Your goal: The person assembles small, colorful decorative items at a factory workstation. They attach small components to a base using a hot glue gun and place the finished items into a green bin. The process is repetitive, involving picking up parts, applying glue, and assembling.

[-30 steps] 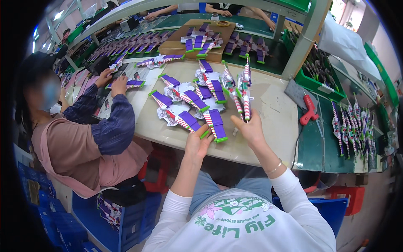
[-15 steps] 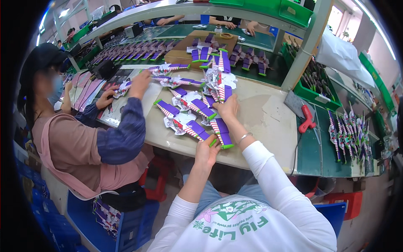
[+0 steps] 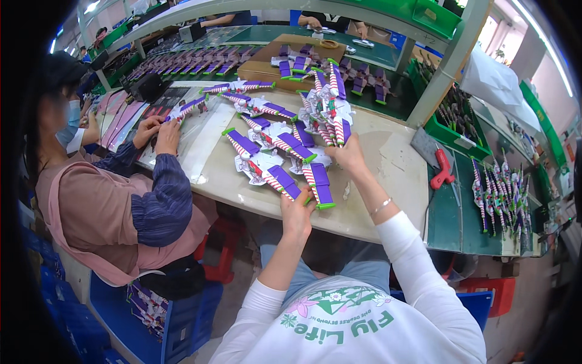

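Note:
My right hand (image 3: 350,155) is closed round the lower end of a stack of toy wing packs (image 3: 327,109), white and purple with red-striped edges and green tips. The stack stands tilted over the worktable, and its lower parts are partly hidden by my fingers. Near the table's front edge, my left hand (image 3: 297,212) pinches the green-tipped end of a wing on another toy wing pack (image 3: 262,168). More winged pieces (image 3: 254,106) lie overlapping on the table just beyond and to the left.
On the left a co-worker's hands (image 3: 159,134) handle a similar winged piece. A cardboard box (image 3: 257,71) bearing more pieces stands behind the stack. To the right are a shelf post (image 3: 445,73), a red glue gun (image 3: 444,170) and a heap of striped pieces (image 3: 503,191).
My right hand has shifted slightly right with the stack, which now leans more. My left hand stays nearly in place. The co-worker's raised hand has come down to the piece at the left.

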A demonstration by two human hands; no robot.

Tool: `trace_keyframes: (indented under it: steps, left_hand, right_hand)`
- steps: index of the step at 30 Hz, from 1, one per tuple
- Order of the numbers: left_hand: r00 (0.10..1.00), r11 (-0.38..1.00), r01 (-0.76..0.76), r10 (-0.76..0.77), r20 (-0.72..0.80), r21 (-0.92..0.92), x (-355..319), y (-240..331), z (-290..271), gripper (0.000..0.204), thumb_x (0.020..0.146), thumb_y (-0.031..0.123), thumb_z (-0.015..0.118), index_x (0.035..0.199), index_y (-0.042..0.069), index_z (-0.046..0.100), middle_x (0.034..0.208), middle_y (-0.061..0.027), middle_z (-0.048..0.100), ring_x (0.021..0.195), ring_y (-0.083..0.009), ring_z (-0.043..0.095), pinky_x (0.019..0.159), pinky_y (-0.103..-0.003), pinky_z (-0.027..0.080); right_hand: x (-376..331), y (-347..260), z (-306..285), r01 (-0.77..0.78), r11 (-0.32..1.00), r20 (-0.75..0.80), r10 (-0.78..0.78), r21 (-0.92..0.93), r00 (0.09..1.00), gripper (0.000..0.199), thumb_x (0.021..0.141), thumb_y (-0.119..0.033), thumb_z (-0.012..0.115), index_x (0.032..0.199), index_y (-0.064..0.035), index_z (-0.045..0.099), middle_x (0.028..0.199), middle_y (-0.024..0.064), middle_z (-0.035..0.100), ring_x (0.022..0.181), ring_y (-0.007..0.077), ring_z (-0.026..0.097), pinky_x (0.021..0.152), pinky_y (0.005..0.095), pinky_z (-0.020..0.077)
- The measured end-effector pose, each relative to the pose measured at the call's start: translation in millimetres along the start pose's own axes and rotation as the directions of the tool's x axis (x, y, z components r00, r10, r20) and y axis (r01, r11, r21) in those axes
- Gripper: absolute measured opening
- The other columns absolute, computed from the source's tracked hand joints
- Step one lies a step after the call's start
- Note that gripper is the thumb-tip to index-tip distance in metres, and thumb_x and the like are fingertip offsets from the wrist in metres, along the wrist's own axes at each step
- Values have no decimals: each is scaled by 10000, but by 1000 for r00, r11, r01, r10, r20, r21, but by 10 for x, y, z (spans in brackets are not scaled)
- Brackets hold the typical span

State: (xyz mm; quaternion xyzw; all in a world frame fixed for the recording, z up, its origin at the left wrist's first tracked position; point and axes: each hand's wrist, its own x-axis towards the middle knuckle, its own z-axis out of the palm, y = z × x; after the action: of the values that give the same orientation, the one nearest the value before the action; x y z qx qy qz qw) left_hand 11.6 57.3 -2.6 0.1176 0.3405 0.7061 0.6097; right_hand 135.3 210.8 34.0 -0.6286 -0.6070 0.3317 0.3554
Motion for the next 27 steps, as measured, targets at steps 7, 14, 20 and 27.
trace_keyframes:
  steps: [7, 14, 20, 27]
  left_hand:
    - [994, 992, 106, -103, 39, -70, -46, 45, 14, 261, 951, 14, 529, 1190, 97, 465, 1095, -78, 590, 975, -200, 611, 794, -397, 534]
    - [995, 993, 101, -99, 26, -62, -153, 55, 81, 227, 955, 9, 528, 1165, 79, 481, 1045, -56, 601, 906, -147, 611, 771, -326, 529]
    - [999, 997, 52, -53, -2, -61, -172, -1, 72, 230, 952, 2, 540, 1161, 71, 472, 1070, -61, 587, 941, -167, 616, 814, -345, 529]
    - [998, 997, 55, -55, -5, -46, -144, -14, 67, 193, 970, 19, 529, 1152, 71, 488, 1111, -70, 598, 983, -198, 621, 885, -379, 527]
  right_hand:
    - [-476, -523, 167, 175, 984, -12, -175, 10, 984, 660, 648, -170, 842, 1100, 19, 399, 992, 252, 665, 947, 396, 661, 818, 462, 514]
    - [-383, -647, 463, 286, 935, 66, -278, -211, 958, 756, 580, -176, 889, 1079, 78, 382, 941, 323, 648, 908, 504, 618, 845, 515, 490]
    - [-253, -763, 533, 371, 847, 164, -333, -381, 929, 701, 587, -145, 868, 1060, 96, 410, 920, 323, 646, 904, 467, 649, 821, 479, 521]
    - [-202, -1045, 355, 305, 884, 252, -224, -354, 941, 708, 567, -150, 872, 1078, 86, 442, 995, 294, 643, 953, 385, 661, 839, 414, 526]
